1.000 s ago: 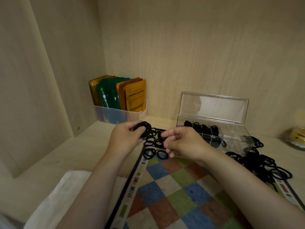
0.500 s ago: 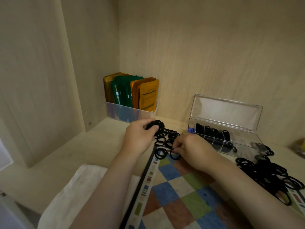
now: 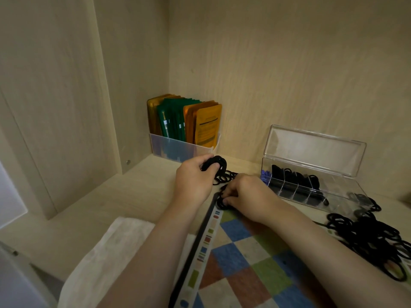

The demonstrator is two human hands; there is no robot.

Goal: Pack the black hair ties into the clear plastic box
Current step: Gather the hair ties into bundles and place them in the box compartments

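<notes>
Now, with our left hand (image 3: 193,181) gripping a round bunch of black stretchy hair ties (image 3: 216,163) and our right hand (image 3: 246,194) pinching one loose tie (image 3: 220,202) beside it, we should pick just one, add it neatly, then fill the open clear plastic box (image 3: 343,197) nearby.

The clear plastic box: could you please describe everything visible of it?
The clear plastic box is long, transparent and split by dividers into compartments. Its hinged lid stands open at the back. Black hair ties fill the left compartments. It rests on the wooden shelf near the back wall; loose ties lie at its right end.
</notes>
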